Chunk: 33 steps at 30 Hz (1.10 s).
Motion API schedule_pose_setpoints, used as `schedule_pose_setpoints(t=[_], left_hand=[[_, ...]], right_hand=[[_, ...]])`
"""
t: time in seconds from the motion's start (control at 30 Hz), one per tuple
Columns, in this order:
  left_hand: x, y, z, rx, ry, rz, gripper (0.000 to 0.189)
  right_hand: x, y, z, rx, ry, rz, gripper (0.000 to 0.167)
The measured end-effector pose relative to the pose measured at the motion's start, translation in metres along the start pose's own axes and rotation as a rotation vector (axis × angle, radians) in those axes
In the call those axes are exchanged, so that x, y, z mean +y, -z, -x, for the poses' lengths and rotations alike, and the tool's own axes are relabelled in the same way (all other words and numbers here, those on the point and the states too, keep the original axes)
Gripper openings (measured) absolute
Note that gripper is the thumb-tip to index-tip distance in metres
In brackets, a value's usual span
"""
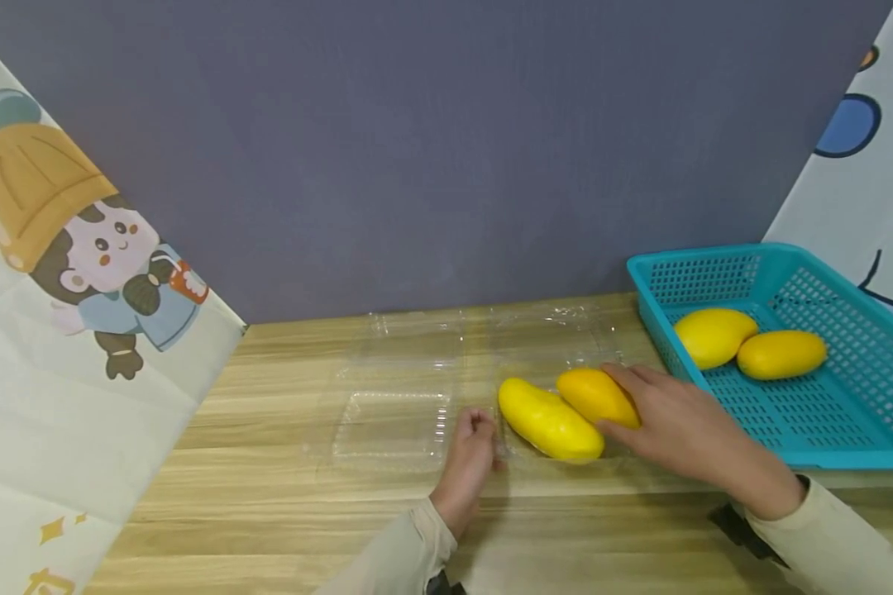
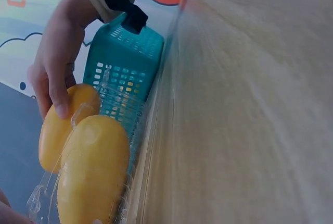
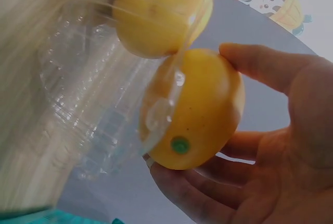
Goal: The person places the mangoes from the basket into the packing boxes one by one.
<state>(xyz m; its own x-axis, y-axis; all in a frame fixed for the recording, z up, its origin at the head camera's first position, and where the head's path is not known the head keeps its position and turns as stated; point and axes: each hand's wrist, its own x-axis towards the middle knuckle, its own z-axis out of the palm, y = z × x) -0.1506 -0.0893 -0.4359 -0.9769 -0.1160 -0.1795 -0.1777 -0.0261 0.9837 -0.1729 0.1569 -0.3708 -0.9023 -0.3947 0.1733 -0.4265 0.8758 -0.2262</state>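
My right hand [image 1: 680, 421] grips an orange-yellow mango [image 1: 597, 397] between thumb and fingers, over the right-hand clear plastic clamshell box [image 1: 551, 335]. In the right wrist view, that mango [image 3: 195, 112] shows a green stem spot, and the box wall overlaps its side. A longer yellow mango [image 1: 546, 421] lies in the same box, right beside the held one. My left hand [image 1: 469, 463] pinches the near left edge of this box with curled fingers. The left wrist view shows both mangoes behind the thin plastic rim, with only a bit of the left hand at the corner.
A second open clear clamshell box [image 1: 394, 426] lies to the left on the wooden table [image 1: 253, 496]. At the right stands a teal plastic basket [image 1: 848, 459] with two yellow mangoes [image 1: 714, 337] inside. A grey panel [image 1: 432, 165] rises behind the table, with printed cloths at both sides.
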Motion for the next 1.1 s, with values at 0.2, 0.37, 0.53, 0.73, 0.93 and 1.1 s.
schedule_pose_setpoints(t=[0.2, 0.37, 0.53, 0.73, 0.93, 1.1], left_hand=[[0.001, 0.001, 0.000, -0.017, 0.019, 0.026, 0.012], [0.003, 0.004, 0.000, -0.048, 0.052, 0.060, 0.013], [0.007, 0.005, 0.000, -0.057, 0.084, 0.080, 0.011], [0.010, 0.008, -0.001, -0.089, 0.099, 0.109, 0.012], [0.008, 0.010, -0.002, -0.102, 0.091, 0.123, 0.010], [0.008, 0.011, -0.002, -0.110, 0.083, 0.138, 0.011]], right_hand=[[0.001, -0.005, -0.002, -0.003, -0.008, -0.013, 0.073], [0.002, -0.010, -0.004, 0.007, -0.017, -0.022, 0.075], [0.002, -0.014, -0.005, 0.023, -0.032, -0.043, 0.075], [0.001, -0.017, -0.007, 0.038, -0.043, -0.054, 0.073], [0.001, -0.018, -0.007, 0.020, -0.047, -0.073, 0.072], [-0.001, -0.018, -0.008, -0.009, -0.046, -0.080, 0.072]])
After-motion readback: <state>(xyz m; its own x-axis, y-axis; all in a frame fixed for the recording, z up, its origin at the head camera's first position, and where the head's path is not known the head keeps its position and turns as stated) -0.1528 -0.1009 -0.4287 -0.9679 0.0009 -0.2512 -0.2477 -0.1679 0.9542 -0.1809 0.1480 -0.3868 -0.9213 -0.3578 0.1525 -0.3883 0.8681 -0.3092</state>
